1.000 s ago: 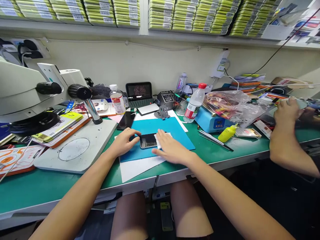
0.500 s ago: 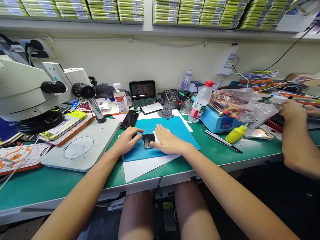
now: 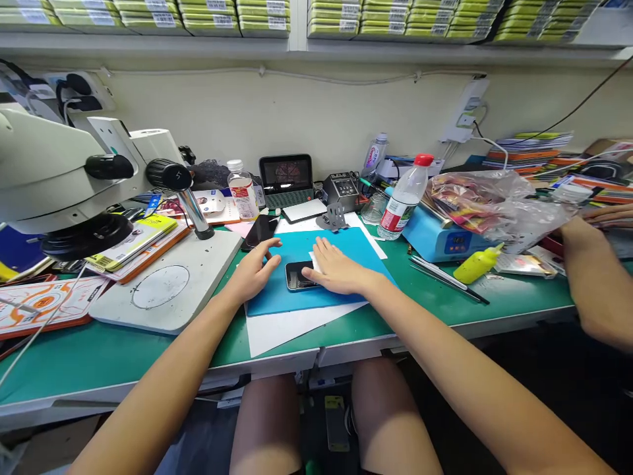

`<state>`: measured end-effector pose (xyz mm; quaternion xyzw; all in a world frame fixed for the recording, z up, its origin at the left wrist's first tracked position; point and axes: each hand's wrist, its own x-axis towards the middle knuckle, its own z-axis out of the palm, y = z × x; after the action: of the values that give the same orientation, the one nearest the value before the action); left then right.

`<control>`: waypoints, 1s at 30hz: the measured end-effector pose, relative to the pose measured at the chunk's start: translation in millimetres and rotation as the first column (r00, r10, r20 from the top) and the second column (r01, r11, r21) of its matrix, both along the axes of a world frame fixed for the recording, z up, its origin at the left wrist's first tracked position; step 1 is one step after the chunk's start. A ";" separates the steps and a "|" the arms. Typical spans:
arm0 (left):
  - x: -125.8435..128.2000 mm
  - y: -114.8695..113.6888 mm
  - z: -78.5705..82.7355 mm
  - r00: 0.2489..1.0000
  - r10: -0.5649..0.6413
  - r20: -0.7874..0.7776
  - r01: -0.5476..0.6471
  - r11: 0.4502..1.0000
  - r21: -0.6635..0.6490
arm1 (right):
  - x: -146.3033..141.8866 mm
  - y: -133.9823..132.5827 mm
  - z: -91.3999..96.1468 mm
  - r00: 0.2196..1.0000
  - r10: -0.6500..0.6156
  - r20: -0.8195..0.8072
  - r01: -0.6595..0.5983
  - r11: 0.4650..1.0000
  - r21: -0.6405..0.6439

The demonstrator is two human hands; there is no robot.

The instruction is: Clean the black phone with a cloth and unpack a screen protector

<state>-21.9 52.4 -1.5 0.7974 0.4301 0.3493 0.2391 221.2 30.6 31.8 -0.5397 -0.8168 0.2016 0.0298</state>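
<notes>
Head view: the left grip (image 3: 254, 269) lies open and flat on a blue mat (image 3: 366, 254). Its fingers are spread and its thumb side sits just beside the left end of a dark phone (image 3: 298, 277); whether it touches the phone cannot be told. The right grip (image 3: 336, 270) is also spread flat, palm down. It covers the phone's right end and presses on a white wipe (image 3: 313, 256), of which only a corner shows past the fingers. Neither grip is closed around anything.

The phone lies flat, screen up, between the two grips, on the mat's near half. The mat lies on a white sheet (image 3: 281, 330) on the green worktop (image 3: 435, 300).

Just beyond the left grip lies a second black phone (image 3: 260, 231). Farther out on that side are a microscope (image 3: 54, 178) and its pale base plate (image 3: 168, 290). Beyond both grips, against the wall, stand a bottle with a red and white label (image 3: 243, 191), a small screen (image 3: 287, 173) and a grey bench unit (image 3: 343, 190). The print on them is too small to read.

Out from the right grip are a red-capped water bottle (image 3: 405, 198), a blue box with a display (image 3: 440, 241), tweezers (image 3: 445, 277) and a yellow squeeze bottle (image 3: 477, 264).

Well apart on that side, another person's arm (image 3: 593, 284) reaches onto the worktop. The shelf above holds rows of yellow-green boxes (image 3: 237, 13) with barcode stickers, none of them legible.
</notes>
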 end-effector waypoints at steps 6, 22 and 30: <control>0.1 -0.3 -1.9 1.000 0.001 0.026 -0.001 1.000 0.027 | -51.7 -15.2 -4.9 0.988 0.128 -0.088 -0.118 0.987 0.109; -4.7 -5.9 5.3 0.999 -0.041 -0.018 0.042 0.997 0.063 | -40.6 -15.9 -4.0 0.983 0.166 -0.078 -0.162 0.986 0.047; 0.2 0.1 5.5 0.998 0.049 0.029 -0.052 0.992 0.114 | -7.1 8.5 -3.8 0.999 0.037 -0.034 -0.037 0.999 0.002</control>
<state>-21.7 52.6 3.9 0.7941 0.4262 0.3897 0.1894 214.0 39.2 28.0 -0.5210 -0.8261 0.2107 0.0405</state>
